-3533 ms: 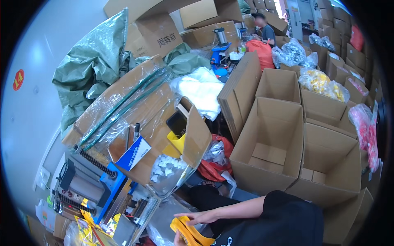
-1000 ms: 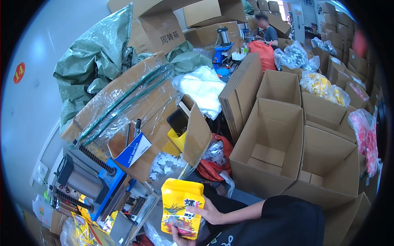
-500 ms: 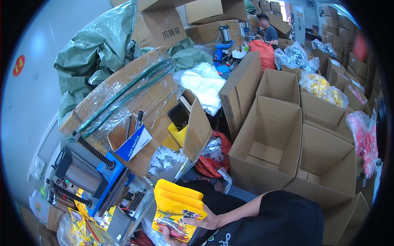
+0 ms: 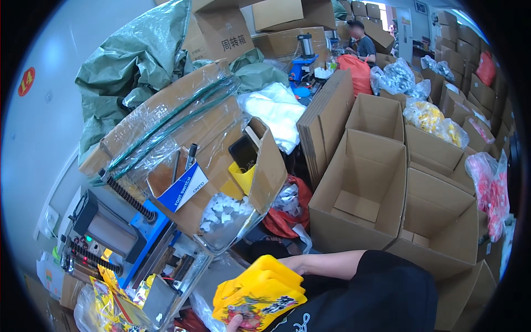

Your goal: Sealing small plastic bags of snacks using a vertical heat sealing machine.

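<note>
Nearest, at the lower edge, one fanned stack of yellow printed pouches (image 4: 260,290), at least three by their stepped edges, sits in front of the person's body. The left hand (image 4: 235,322) grips it from the near side, one thumb pressed on the printed face. The right hand (image 4: 294,264) is behind the far right edge, its fingers hidden, so I cannot tell how tightly it holds. To the left stands one blue-framed machine (image 4: 149,238) with two black ribbed rods (image 4: 128,195). Beyond the stack, one cut-down carton (image 4: 269,169) holds one black phone (image 4: 243,154), one blue-and-white box (image 4: 186,191) and uncounted white scraps (image 4: 224,211). On the right, four open cartons (image 4: 359,224) stand two by two. Farther off are one red-orange bag (image 4: 354,73) and one seated co-worker (image 4: 365,47).
</note>
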`<action>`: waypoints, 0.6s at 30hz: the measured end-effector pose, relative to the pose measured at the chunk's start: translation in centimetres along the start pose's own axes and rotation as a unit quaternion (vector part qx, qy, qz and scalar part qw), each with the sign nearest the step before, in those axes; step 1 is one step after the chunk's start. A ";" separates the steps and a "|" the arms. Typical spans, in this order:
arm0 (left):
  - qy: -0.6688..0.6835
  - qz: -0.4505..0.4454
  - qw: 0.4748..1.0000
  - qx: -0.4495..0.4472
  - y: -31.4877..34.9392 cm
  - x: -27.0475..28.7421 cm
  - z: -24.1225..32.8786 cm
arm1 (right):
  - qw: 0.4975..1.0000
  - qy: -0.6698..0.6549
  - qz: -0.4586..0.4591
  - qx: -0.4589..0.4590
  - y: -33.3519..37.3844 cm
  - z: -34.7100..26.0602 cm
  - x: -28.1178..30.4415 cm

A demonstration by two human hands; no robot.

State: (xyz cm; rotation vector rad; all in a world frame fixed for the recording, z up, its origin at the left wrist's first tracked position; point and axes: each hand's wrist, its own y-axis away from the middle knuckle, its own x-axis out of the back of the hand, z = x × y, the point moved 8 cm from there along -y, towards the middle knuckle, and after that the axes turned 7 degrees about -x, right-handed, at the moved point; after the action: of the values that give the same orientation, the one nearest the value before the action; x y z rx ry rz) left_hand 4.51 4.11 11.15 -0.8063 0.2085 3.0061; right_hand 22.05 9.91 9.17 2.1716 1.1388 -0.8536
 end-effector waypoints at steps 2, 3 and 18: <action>0.007 -0.025 0.998 0.065 -0.4 1.3 -2.5 | 0.996 -0.051 -0.061 -0.027 0.1 1.6 0.8; 0.007 -0.025 0.998 0.065 -0.9 1.9 -2.8 | 0.991 -0.086 -0.102 -0.026 0.2 1.5 0.4; -0.068 -0.044 0.997 -0.012 2.1 -1.3 3.2 | 0.898 -0.095 -0.245 0.353 8.8 -11.8 -5.9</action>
State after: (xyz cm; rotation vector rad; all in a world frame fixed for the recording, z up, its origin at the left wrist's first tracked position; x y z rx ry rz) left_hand 3.95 2.45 14.82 -0.5933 0.1317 2.9698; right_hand 30.27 10.78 22.68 2.2684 1.4564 -1.9080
